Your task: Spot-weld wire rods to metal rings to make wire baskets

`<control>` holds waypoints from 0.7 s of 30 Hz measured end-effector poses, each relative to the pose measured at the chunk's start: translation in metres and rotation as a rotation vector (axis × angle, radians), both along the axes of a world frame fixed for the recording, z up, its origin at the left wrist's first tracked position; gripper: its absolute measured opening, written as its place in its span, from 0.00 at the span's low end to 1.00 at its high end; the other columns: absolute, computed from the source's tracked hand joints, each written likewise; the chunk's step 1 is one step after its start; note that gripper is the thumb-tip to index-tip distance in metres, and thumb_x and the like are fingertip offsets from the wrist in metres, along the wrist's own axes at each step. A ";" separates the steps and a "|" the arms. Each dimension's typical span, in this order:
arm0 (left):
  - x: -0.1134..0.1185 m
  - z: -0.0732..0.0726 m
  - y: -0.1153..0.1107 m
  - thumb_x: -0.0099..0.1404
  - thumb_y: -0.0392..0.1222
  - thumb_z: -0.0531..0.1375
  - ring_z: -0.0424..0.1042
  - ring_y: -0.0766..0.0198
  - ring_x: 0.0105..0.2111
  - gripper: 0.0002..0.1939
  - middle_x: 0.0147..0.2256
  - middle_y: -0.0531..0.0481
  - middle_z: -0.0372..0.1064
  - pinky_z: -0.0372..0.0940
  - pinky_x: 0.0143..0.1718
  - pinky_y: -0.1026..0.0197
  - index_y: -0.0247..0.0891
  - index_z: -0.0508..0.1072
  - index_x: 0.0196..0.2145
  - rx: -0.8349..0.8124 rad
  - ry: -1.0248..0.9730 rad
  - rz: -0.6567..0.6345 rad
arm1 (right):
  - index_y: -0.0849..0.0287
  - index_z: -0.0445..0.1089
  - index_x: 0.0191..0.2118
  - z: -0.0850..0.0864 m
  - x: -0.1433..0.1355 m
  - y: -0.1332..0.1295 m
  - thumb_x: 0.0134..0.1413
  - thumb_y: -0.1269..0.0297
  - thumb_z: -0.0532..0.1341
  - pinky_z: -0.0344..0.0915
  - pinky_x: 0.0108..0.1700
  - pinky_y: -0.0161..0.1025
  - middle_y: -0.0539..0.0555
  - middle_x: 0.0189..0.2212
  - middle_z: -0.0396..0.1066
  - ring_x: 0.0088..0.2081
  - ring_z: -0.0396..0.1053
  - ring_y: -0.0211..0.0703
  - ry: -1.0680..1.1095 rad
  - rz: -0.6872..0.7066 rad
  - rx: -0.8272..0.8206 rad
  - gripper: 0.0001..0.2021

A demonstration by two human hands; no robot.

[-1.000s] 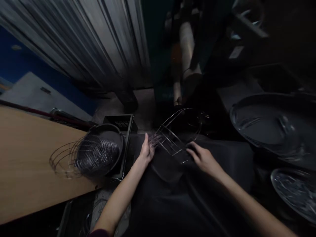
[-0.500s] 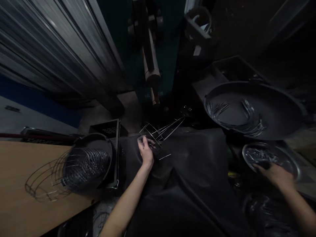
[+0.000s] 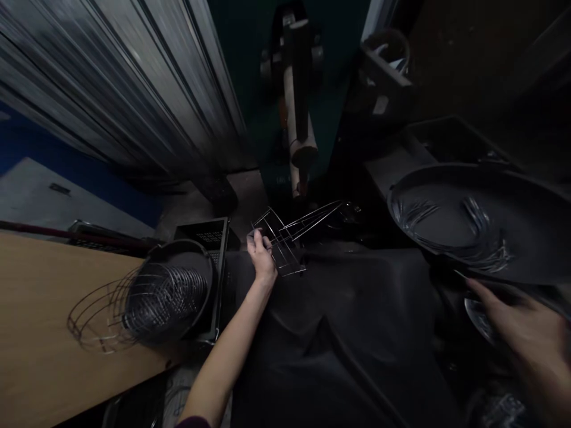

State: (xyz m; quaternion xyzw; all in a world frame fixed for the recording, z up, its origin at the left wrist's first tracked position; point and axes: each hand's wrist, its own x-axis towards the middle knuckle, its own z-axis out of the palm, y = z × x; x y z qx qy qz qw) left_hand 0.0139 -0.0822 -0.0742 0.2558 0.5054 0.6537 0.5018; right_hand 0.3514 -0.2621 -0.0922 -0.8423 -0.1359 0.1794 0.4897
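Note:
My left hand (image 3: 261,255) is closed around one side of a wire frame (image 3: 289,238), a box-like grid with long thin wires running off to the upper right. The frame is held over dark cloth (image 3: 357,285) across my lap. At the right, my right hand (image 3: 524,327) is blurred, its fingers pinched, and a short thin piece of wire (image 3: 459,274) sticks out at the fingertips. Below that hand shows part of a shiny metal bowl (image 3: 479,318); the hand hides the rest. A large dark round pan (image 3: 439,214) beyond holds bundles of bent wires (image 3: 477,220).
On the left, a dark bucket (image 3: 207,255) holds many curved wire racks (image 3: 172,294) beside a wooden board (image 3: 35,315). Behind it stands a black perforated crate (image 3: 203,229). A machine with a rod-like arm (image 3: 303,142) rises ahead. Corrugated metal (image 3: 147,71) lines the upper left.
My right hand has lifted out of the metal bowl and now shows a short wire at its fingertips. The wire frame has turned slightly in my left hand. The whole view has shifted.

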 end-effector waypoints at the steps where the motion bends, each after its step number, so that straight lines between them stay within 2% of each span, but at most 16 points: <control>1: 0.000 0.000 0.002 0.58 0.56 0.60 0.45 0.77 0.13 0.18 0.15 0.64 0.47 0.41 0.14 0.72 0.39 0.63 0.33 0.005 -0.013 0.005 | 0.53 0.70 0.21 0.008 -0.021 0.021 0.27 0.58 0.70 0.62 0.36 0.49 0.56 0.26 0.68 0.30 0.65 0.46 0.079 -0.005 0.035 0.11; 3: 0.000 0.001 0.003 0.58 0.56 0.60 0.44 0.77 0.13 0.18 0.15 0.64 0.46 0.40 0.14 0.72 0.39 0.64 0.34 0.015 -0.033 0.003 | 0.56 0.73 0.25 0.021 -0.066 0.064 0.23 0.55 0.71 0.64 0.32 0.43 0.53 0.27 0.71 0.27 0.66 0.41 0.316 0.126 0.175 0.16; 6: 0.000 0.003 0.004 0.58 0.57 0.59 0.45 0.77 0.13 0.18 0.16 0.63 0.47 0.41 0.14 0.72 0.39 0.64 0.34 0.018 -0.045 -0.005 | 0.60 0.74 0.26 0.036 -0.127 0.122 0.19 0.54 0.73 0.60 0.23 0.33 0.51 0.23 0.70 0.24 0.65 0.36 0.543 0.271 0.352 0.21; 9: -0.002 0.003 0.006 0.58 0.57 0.60 0.45 0.77 0.13 0.19 0.16 0.63 0.47 0.41 0.14 0.73 0.39 0.64 0.35 0.011 -0.051 -0.001 | 0.61 0.73 0.25 0.047 -0.166 0.157 0.19 0.57 0.75 0.58 0.19 0.28 0.50 0.22 0.70 0.23 0.66 0.34 0.697 0.329 0.467 0.21; 14: -0.013 -0.003 0.013 0.59 0.57 0.59 0.45 0.76 0.13 0.19 0.15 0.64 0.46 0.44 0.15 0.73 0.39 0.65 0.35 0.005 -0.013 0.009 | 0.61 0.72 0.26 0.057 -0.190 0.175 0.21 0.65 0.76 0.60 0.20 0.25 0.48 0.22 0.71 0.24 0.68 0.32 0.877 0.325 0.519 0.19; 21: -0.019 -0.002 0.024 0.61 0.57 0.56 0.46 0.75 0.14 0.18 0.16 0.63 0.47 0.45 0.17 0.72 0.38 0.65 0.36 -0.010 0.052 0.017 | 0.63 0.71 0.27 0.064 -0.201 0.183 0.25 0.69 0.76 0.60 0.19 0.24 0.47 0.22 0.71 0.23 0.68 0.31 0.885 0.310 0.507 0.17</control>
